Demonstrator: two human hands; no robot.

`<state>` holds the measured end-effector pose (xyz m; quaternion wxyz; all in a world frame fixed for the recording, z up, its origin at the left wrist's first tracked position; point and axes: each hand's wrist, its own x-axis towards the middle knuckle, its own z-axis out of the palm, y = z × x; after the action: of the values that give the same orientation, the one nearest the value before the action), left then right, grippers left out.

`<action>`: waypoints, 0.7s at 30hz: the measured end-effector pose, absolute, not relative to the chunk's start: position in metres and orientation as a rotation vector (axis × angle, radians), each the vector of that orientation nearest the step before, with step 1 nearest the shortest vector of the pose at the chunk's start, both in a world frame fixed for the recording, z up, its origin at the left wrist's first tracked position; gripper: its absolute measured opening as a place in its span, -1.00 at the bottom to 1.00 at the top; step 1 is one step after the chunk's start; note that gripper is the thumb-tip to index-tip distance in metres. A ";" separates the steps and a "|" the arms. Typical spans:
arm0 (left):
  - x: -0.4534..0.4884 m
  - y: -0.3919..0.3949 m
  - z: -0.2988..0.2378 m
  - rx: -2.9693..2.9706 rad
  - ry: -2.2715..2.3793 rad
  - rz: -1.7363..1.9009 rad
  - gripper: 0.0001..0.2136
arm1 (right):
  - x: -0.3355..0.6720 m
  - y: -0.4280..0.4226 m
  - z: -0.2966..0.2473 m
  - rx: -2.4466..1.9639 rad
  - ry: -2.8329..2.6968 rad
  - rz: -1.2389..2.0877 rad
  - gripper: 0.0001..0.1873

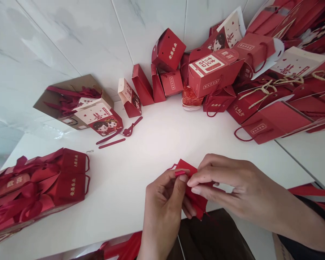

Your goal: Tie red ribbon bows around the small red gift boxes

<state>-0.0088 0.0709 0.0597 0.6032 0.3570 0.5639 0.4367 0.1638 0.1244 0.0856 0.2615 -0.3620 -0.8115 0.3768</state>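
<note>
Both of my hands pinch a small red paper bag [190, 171] just above the near edge of the white table [157, 144]. My left hand [162, 206] grips it from the left, thumb and forefinger closed on its top edge. My right hand [233, 187] comes in from the right, fingers pressed together on the same edge. Part of the bag hangs down between my hands, and my fingers cover most of it.
A heap of red gift boxes and bags [246, 72] fills the far right. A brown carton [70, 97] with red ribbons stands at the far left. A stack of red bags [43, 187] lies at the near left. Loose red strips [111, 142] lie mid-table.
</note>
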 end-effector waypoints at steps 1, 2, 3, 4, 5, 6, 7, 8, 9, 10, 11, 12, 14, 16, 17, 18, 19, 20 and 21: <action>-0.009 0.072 0.060 0.832 1.285 1.005 -0.72 | 0.164 0.124 0.086 -1.007 -2.188 1.015 -0.88; -0.010 0.072 0.060 0.835 1.273 1.002 -0.71 | 0.164 0.124 0.086 -1.036 -2.181 1.010 -0.91; -0.009 0.073 0.059 0.835 1.263 1.001 -0.70 | 0.164 0.124 0.087 -1.066 -2.175 1.001 -0.93; -0.009 0.073 0.059 0.832 1.256 1.001 -0.70 | 0.164 0.124 0.087 -1.089 -2.172 0.992 -0.95; -0.008 0.073 0.060 0.828 1.251 1.000 -0.70 | 0.165 0.124 0.088 -1.106 -2.170 0.987 -0.96; -0.007 0.072 0.060 0.823 1.249 0.999 -0.70 | 0.165 0.124 0.088 -1.111 -2.174 0.989 -0.96; -0.006 0.072 0.061 0.822 1.245 0.999 -0.70 | 0.165 0.124 0.089 -1.103 -2.180 0.998 -0.97; -0.005 0.071 0.062 0.825 1.238 1.000 -0.71 | 0.165 0.124 0.089 -1.092 -2.185 1.012 -0.97; -0.004 0.071 0.063 0.833 1.227 1.003 -0.71 | 0.164 0.125 0.090 -1.079 -2.189 1.026 -0.96; -0.003 0.070 0.064 0.844 1.214 1.008 -0.72 | 0.164 0.125 0.090 -1.067 -2.195 1.042 -0.94; -0.003 0.070 0.065 0.855 1.199 1.015 -0.73 | 0.164 0.126 0.090 -1.057 -2.198 1.054 -0.92; -0.003 0.069 0.065 0.868 1.184 1.021 -0.73 | 0.164 0.126 0.091 -1.045 -2.202 1.061 -0.91; -0.005 0.069 0.065 0.887 1.170 1.010 -0.75 | 0.164 0.127 0.092 -1.027 -2.212 1.066 -0.89; -0.008 0.070 0.063 0.878 1.183 0.992 -0.76 | 0.165 0.127 0.094 -1.025 -2.218 1.053 -0.89; -0.009 0.071 0.062 0.866 1.190 0.989 -0.76 | 0.166 0.127 0.095 -1.029 -2.217 1.039 -0.90; -0.010 0.071 0.062 0.849 1.201 0.993 -0.75 | 0.167 0.127 0.095 -1.034 -2.214 1.031 -0.92; -0.010 0.072 0.061 0.830 1.210 1.003 -0.74 | 0.168 0.127 0.096 -1.029 -2.208 1.032 -0.94; -0.011 0.073 0.060 0.816 1.215 1.013 -0.73 | 0.168 0.127 0.095 -1.011 -2.207 1.046 -0.94; -0.011 0.073 0.060 0.807 1.213 1.019 -0.72 | 0.169 0.127 0.095 -0.984 -2.207 1.065 -0.93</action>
<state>-0.0112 0.0730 0.0598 0.6301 0.3526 0.5297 0.4450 0.1686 0.1271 0.0950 0.2481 -0.3610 -0.8096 0.3906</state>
